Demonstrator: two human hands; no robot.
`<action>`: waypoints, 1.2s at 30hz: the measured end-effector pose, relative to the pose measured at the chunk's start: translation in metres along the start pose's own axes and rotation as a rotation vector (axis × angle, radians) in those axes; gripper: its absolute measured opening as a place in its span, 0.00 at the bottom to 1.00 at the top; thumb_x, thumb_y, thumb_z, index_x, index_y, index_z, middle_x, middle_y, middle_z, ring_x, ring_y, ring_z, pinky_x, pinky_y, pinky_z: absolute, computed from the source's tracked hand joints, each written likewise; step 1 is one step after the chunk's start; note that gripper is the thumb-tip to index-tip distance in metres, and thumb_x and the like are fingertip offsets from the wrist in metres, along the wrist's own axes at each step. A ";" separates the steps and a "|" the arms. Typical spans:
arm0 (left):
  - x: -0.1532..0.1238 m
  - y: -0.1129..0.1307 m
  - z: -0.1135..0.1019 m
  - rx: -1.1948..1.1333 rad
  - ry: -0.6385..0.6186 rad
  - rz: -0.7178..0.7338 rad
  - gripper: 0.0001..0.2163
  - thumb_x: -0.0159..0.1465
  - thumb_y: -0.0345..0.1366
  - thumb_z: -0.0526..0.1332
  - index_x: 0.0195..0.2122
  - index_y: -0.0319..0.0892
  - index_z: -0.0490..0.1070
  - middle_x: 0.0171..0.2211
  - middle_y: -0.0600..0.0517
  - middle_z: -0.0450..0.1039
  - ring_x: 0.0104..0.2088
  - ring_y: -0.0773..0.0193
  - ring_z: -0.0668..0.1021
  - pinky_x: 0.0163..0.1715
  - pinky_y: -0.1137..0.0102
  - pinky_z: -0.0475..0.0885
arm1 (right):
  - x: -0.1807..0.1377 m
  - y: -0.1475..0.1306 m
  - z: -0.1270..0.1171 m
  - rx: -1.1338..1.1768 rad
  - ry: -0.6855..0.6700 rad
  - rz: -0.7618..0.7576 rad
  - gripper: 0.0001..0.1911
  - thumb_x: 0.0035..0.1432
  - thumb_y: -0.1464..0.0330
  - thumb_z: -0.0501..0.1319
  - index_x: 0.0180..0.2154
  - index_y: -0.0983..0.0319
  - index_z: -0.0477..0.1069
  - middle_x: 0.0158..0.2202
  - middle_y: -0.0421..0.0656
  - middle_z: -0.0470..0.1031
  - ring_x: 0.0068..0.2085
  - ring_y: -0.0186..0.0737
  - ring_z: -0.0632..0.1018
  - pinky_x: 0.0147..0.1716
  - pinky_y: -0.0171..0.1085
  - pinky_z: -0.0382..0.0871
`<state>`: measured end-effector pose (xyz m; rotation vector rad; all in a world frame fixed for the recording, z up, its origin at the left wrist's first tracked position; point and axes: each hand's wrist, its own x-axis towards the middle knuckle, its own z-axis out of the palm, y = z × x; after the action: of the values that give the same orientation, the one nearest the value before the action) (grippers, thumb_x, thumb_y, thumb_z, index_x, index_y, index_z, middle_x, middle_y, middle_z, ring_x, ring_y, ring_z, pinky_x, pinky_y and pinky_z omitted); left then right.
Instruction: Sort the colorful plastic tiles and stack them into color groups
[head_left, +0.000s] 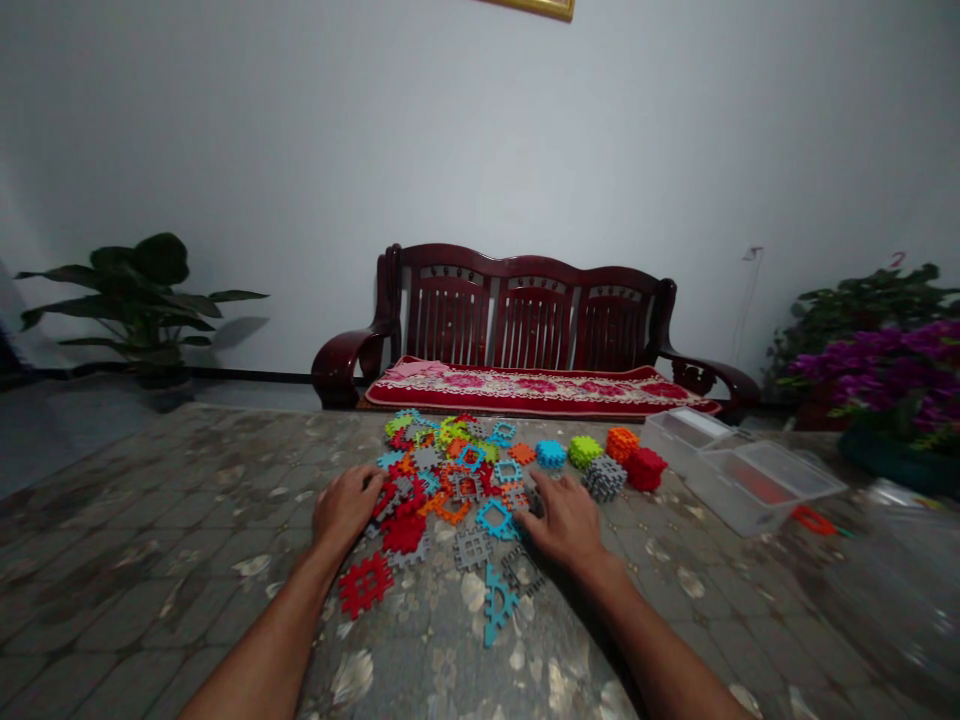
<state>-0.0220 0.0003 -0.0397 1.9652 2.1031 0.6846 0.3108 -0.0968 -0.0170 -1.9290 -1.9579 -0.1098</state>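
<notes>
A heap of flat, toothed plastic tiles (450,470) in red, blue, orange, grey and green lies on the patterned table (187,560). My left hand (346,505) rests palm down at the heap's left edge, fingers curled over red and grey tiles. My right hand (564,518) lies palm down at the heap's right edge, fingers spread onto grey tiles. A red tile (365,584) and a blue tile (497,603) lie nearest me. Behind the heap stand stacked tile blocks: blue (550,454), green (585,451), orange (622,443), red (645,468) and grey (604,477).
A clear plastic box (757,485) and its lid (679,430) sit at the table's right. Beyond the table stands a dark wooden bench (525,330) with a red cushion. Potted plants stand at far left (139,300) and right (885,370).
</notes>
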 end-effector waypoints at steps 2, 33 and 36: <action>0.000 0.000 0.000 -0.006 0.002 0.000 0.18 0.70 0.44 0.51 0.44 0.49 0.82 0.53 0.48 0.82 0.53 0.52 0.80 0.50 0.63 0.71 | 0.000 -0.007 0.000 -0.046 -0.011 -0.003 0.32 0.59 0.55 0.65 0.62 0.60 0.72 0.48 0.52 0.82 0.53 0.58 0.76 0.51 0.48 0.66; 0.004 -0.002 0.002 0.030 -0.012 -0.005 0.19 0.70 0.44 0.50 0.45 0.49 0.81 0.53 0.49 0.82 0.52 0.53 0.80 0.48 0.66 0.71 | 0.022 0.119 -0.045 -0.173 0.120 0.394 0.29 0.62 0.57 0.59 0.62 0.61 0.70 0.43 0.50 0.82 0.44 0.53 0.81 0.41 0.42 0.68; 0.004 -0.002 0.002 0.026 -0.009 -0.008 0.18 0.70 0.44 0.51 0.45 0.49 0.81 0.53 0.49 0.82 0.52 0.53 0.80 0.48 0.65 0.72 | 0.021 0.114 -0.047 -0.190 0.099 0.401 0.28 0.63 0.57 0.59 0.61 0.60 0.70 0.43 0.50 0.82 0.44 0.53 0.81 0.41 0.42 0.69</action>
<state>-0.0235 0.0043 -0.0414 1.9689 2.1245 0.6490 0.4330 -0.0862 0.0089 -2.3493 -1.5100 -0.2820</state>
